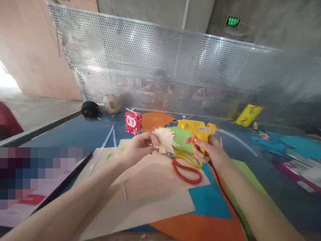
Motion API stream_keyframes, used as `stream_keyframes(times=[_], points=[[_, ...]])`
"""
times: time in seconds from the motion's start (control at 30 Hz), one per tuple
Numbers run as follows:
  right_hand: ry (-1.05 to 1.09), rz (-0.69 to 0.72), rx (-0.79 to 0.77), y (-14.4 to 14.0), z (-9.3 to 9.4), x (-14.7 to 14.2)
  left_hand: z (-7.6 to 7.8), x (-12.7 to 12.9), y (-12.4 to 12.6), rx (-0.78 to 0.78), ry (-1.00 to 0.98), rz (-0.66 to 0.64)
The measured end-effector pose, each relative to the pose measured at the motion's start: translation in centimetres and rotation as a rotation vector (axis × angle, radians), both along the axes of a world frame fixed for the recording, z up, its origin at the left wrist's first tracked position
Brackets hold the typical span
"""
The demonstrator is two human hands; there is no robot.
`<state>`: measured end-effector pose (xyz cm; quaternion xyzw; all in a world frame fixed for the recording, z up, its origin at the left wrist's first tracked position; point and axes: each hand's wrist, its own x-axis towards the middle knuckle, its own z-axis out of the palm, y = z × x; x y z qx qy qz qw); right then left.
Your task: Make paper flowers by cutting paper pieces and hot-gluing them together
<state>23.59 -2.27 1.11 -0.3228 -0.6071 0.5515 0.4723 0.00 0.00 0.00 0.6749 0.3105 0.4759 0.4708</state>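
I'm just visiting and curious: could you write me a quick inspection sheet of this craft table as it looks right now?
Surface: blue table under overlapping coloured sheets.
Job's things: fringed cream paper piece; yellow glue gun.
Clutter: red and yellow scissors, red carton, clear glue sticks, paper scraps at right.
Hands: left hand pinches the paper piece; right hand grips the glue gun.
Cables: black cord trails from the gun toward the near edge.
Surroundings: perforated metal screen, green exit sign.
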Motion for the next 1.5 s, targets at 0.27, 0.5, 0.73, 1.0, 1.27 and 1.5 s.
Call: stream_keyframes(times=[0.27,0.5,0.73,1.0,1.27,1.5], points=[[-0.207,0.016,0.065,-0.6,-0.5,-0.6,-0.3,-0.3,0.5,-0.039,-0.074,0.027],[-0.249,-0.017,0.008,-0.3,-0.7,-0.8,-0.1,-0.5,0.7,-0.059,-0.094,0.086],[-0.281,-0.035,0.019,-0.5,-0.6,-1.0,-0.1,-0.5,0.5,-0.056,-0.076,0.091],[-0.395,-0.037,0.063,-0.4,-1.3,-0.7,-0.3,-0.5,0.6,-0.059,-0.067,0.077],[-0.403,-0.048,0.060,-0.4,-0.9,-0.8,-0.1,-0.4,0.6,-0.054,-0.052,0.059],[-0.400,-0.073,0.060,-0.5,-1.0,-0.8,-0.2,-0.4,0.5,-0.046,-0.054,0.077]])
